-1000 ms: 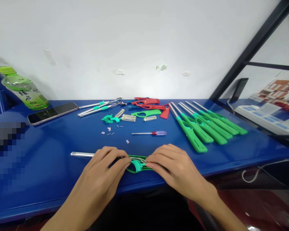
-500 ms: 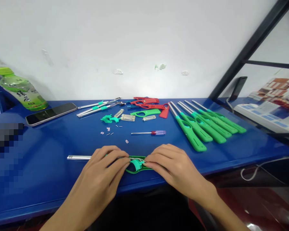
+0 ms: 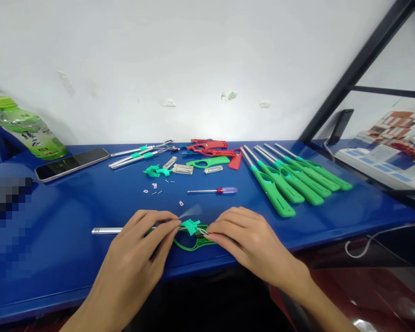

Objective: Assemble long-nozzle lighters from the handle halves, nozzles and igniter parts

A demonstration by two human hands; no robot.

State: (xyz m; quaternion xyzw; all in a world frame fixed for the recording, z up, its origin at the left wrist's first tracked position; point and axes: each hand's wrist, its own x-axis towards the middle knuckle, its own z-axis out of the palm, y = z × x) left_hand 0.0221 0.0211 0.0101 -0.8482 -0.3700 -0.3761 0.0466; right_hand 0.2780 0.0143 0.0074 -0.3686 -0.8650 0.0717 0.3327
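My left hand (image 3: 141,249) pinches a teal trigger piece (image 3: 191,226) at its fingertips, lifted slightly out of an open green lighter handle shell (image 3: 190,248). A silver lighter tube (image 3: 107,230) sticks out to the left from beneath that hand. Thin wires (image 3: 202,231) run from the trigger area to the fingertips of my right hand (image 3: 252,240), which are closed on them over the right end of the shell. Both hands cover much of the shell. A blurry whitish streak shows above the trigger.
Green lighters (image 3: 278,196) lie in a row at right. A screwdriver (image 3: 226,190), clear fuel tanks (image 3: 183,169), teal triggers (image 3: 154,170), red shells (image 3: 210,152) and spare tubes (image 3: 134,159) lie behind. At left are a phone (image 3: 72,163) and a bottle (image 3: 29,131).
The teal trigger has come up out of the green shell with my left fingertips. The tube and shell have shifted a little left. My right hand keeps nearly the same place.
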